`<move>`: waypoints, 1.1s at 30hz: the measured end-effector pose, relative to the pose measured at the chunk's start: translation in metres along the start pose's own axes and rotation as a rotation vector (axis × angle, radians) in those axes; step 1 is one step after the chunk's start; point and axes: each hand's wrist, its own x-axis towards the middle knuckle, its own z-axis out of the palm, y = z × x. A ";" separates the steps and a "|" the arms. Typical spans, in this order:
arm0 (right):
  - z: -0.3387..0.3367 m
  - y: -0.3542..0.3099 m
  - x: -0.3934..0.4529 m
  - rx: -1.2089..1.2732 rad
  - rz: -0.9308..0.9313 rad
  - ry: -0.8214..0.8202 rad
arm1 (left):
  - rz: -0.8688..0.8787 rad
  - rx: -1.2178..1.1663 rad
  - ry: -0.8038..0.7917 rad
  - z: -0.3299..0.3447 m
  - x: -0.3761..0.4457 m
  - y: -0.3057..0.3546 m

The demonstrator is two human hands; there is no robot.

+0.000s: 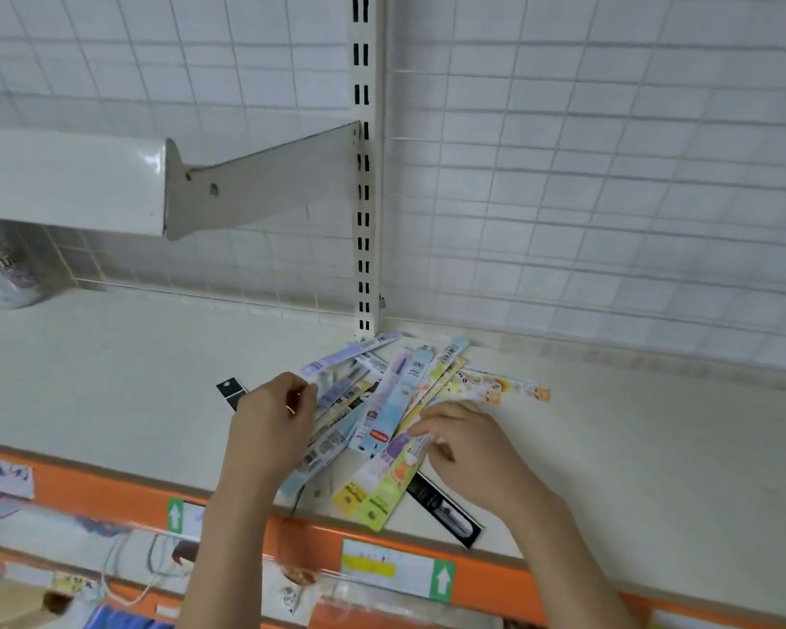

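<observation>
Two bare forearms are reaching up from the near edge, one on each side of the pile. One white shelf [110, 379] is carrying everything, its orange front edge [495, 578] running along the near side. Behind it a wire grid [609, 174] is covering the far wall. One slotted upright [364, 174] is standing in the middle, and one upper shelf [64, 179] is hanging on a single bracket [264, 183] at the left.

The packets [395, 392], long and narrow, are lying fanned out on the shelf just near of the upright's foot. They are overlapping so much that I am counting roughly a dozen and cannot be surer. Two black packets [445, 513] are poking out, this one at the near right and the other at the far left.

The left hand [273, 424] is lying knuckles-up on the left of the fan, its grip curling closed on the edges of the packets there. The right hand [466, 447] is resting on the right side, fingers bent over a purple and yellow packet and thumb tucking beneath, so its grip is pinching it.

Two price labels [395, 569] are sitting on the orange edge, each showing a white upward arrow on green; their print is too blurred to read. One red label [380, 435] is showing on a pale blue packet, its writing also unreadable.
</observation>
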 end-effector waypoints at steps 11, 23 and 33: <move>-0.006 0.005 -0.008 -0.117 -0.023 -0.007 | 0.050 -0.038 -0.025 0.013 0.000 0.001; -0.015 0.024 -0.009 -0.002 0.124 0.113 | 0.080 -0.070 -0.089 0.029 0.011 0.014; -0.032 0.041 -0.009 0.094 0.320 0.337 | -0.054 0.188 -0.338 0.066 0.039 0.038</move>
